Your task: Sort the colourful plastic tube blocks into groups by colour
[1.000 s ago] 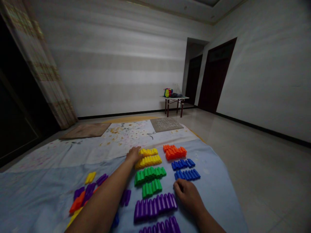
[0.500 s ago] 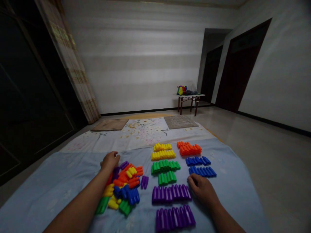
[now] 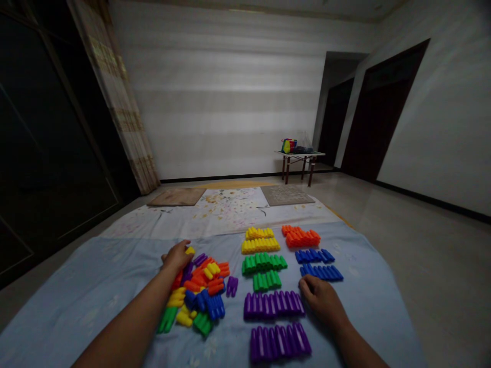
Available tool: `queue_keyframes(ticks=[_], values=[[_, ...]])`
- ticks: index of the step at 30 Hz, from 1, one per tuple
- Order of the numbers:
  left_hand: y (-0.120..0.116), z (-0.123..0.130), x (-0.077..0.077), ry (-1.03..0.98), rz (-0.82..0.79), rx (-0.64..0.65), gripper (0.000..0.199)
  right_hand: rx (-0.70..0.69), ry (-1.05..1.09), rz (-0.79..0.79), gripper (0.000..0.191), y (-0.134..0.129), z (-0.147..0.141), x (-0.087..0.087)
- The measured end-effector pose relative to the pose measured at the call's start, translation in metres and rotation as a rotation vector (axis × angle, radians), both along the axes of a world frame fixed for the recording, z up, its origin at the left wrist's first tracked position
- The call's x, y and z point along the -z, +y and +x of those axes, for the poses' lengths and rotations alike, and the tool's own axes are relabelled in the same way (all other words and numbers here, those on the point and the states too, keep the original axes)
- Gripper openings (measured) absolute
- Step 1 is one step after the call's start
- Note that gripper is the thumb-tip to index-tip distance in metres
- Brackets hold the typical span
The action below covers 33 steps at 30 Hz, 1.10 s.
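Fingers of the left hand (image 3: 177, 256) are pinching a yellow piece (image 3: 190, 250) at the far left edge of the mixed pile (image 3: 201, 278); its long axis is mostly hiding, so I cannot tell it. It is showing just right of those fingertips, while the right hand (image 3: 320, 296) is resting well apart, fingers curling together (nothing is showing inside), near the purple rows.

Two yellow rows (image 3: 261, 245), two green rows (image 3: 264, 262), two purple rows (image 3: 274, 305), two blue rows (image 3: 321, 272) and one orange block (image 3: 301, 236) are lying on the cloth (image 3: 356, 306). One purple piece (image 3: 232, 286) is sitting between pile and rows; the pile's pieces are overlapping beyond counting.
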State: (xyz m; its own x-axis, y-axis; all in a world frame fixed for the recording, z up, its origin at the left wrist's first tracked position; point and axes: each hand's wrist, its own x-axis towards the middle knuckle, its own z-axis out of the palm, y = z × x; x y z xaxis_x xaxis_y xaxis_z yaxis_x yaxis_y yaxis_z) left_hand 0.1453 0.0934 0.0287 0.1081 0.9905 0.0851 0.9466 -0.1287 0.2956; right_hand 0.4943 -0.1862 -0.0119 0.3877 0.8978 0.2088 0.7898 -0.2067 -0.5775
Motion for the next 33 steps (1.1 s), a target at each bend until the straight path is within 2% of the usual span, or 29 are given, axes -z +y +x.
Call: queue_keyframes(ticks=[4, 6, 9, 12, 18, 20, 22, 25, 29, 33], values=[[-0.007, 0.003, -0.003, -0.022, -0.005, 0.132, 0.046, 0.001, -0.003, 0.001, 0.031, 0.000, 0.000, 0.000], [-0.009, 0.003, -0.005, -0.015, 0.002, 0.112, 0.044, 0.002, 0.003, 0.003, 0.031, 0.000, -0.001, -0.003], [-0.010, 0.006, -0.009, 0.016, 0.001, 0.012, 0.040, 0.001, 0.003, -0.003, 0.031, -0.001, -0.003, -0.006], [-0.010, 0.012, -0.011, 0.062, -0.045, -0.038, 0.045, 0.008, -0.006, 0.004, 0.029, 0.000, -0.004, -0.007], [-0.011, 0.024, -0.016, 0.099, -0.124, -0.044, 0.037, 0.012, -0.034, 0.026, 0.029, 0.001, -0.002, -0.002], [-0.012, 0.027, -0.020, 0.084, -0.109, -0.032, 0.036, 0.011, -0.031, 0.027, 0.029, 0.002, -0.002, 0.000], [-0.016, 0.033, -0.024, 0.054, -0.058, 0.005, 0.043, 0.015, -0.028, 0.030, 0.029, 0.002, -0.002, -0.001], [-0.026, 0.054, -0.027, -0.016, 0.023, 0.133, 0.055, 0.024, -0.027, 0.030, 0.030, 0.001, -0.003, -0.004], [-0.043, 0.099, -0.025, -0.089, 0.060, 0.347, 0.058, 0.029, -0.013, 0.031, 0.030, 0.000, -0.005, -0.007], [-0.055, 0.141, -0.022, -0.109, 0.049, 0.456, 0.060, 0.031, -0.006, 0.041, 0.030, 0.001, -0.004, -0.005]])
